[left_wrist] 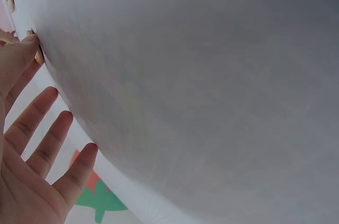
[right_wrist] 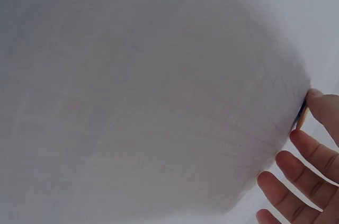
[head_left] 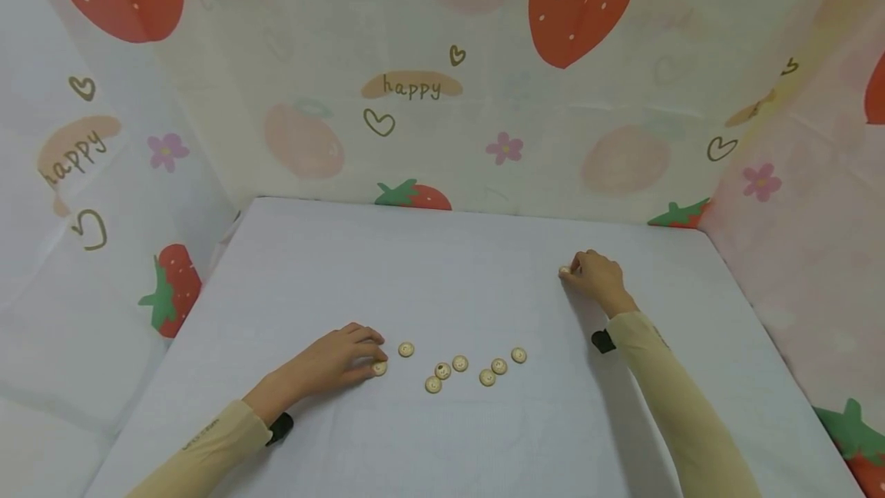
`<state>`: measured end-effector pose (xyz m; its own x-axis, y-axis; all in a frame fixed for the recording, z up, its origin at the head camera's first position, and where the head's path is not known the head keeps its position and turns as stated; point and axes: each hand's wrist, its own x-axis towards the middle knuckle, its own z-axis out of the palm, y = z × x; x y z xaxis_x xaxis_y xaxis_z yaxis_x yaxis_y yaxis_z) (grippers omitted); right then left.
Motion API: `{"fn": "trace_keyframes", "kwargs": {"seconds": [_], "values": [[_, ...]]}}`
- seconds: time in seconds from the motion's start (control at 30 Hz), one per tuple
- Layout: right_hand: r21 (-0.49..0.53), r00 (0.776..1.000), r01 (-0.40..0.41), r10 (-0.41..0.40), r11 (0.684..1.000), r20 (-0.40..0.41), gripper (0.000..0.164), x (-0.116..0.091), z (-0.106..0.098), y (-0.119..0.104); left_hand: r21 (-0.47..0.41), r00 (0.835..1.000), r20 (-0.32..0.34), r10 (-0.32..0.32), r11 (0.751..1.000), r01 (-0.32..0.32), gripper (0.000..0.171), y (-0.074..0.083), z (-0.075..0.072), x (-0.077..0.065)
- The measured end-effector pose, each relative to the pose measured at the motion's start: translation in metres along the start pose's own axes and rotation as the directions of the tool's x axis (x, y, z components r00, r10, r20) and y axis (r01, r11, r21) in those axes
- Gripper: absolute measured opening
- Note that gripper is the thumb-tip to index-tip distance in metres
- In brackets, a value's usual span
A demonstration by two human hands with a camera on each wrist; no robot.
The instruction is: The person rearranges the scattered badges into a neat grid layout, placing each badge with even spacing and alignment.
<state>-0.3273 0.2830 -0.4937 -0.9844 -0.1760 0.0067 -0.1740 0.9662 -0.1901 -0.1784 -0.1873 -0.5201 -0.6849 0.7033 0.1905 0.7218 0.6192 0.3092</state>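
Note:
On the white table, my left hand (head_left: 339, 360) pinches a small round cream-coloured disc (head_left: 379, 368) between thumb and index finger. The left wrist view shows this disc (left_wrist: 39, 54) edge-on at the thumb tip, the other fingers spread. Farther back on the right, my right hand (head_left: 598, 279) pinches a second disc (head_left: 565, 271). Seen edge-on in the right wrist view, that disc (right_wrist: 302, 114) has a tan side and a dark face, with the thumb and a finger at its two ends. Beside the left fingertips lies a loose disc (head_left: 406, 349).
Between the hands lie several more discs, including one with a dark mark (head_left: 442, 370) and a rightmost one (head_left: 518, 355). Walls of strawberry-print cloth (head_left: 415, 144) stand behind and at both sides of the table (head_left: 387, 267). A black wrist device (head_left: 604, 341) shows under the right sleeve.

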Motion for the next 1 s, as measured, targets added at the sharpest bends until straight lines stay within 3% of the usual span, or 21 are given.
{"fn": "trace_keyframes", "kwargs": {"seconds": [0.5,1.0], "values": [[0.004,0.999,0.037,-0.037,0.999,0.013,0.032,0.0008,-0.0006,0.0039,-0.014,1.000,0.024,-0.015,1.000,0.016,0.019,0.0009,-0.0014,0.0009],[0.016,0.996,0.092,-0.092,0.996,-0.004,0.027,0.0018,0.0007,0.0058,-0.011,1.000,-0.015,0.015,1.000,-0.015,0.019,-0.0013,0.0017,0.0009]]}}
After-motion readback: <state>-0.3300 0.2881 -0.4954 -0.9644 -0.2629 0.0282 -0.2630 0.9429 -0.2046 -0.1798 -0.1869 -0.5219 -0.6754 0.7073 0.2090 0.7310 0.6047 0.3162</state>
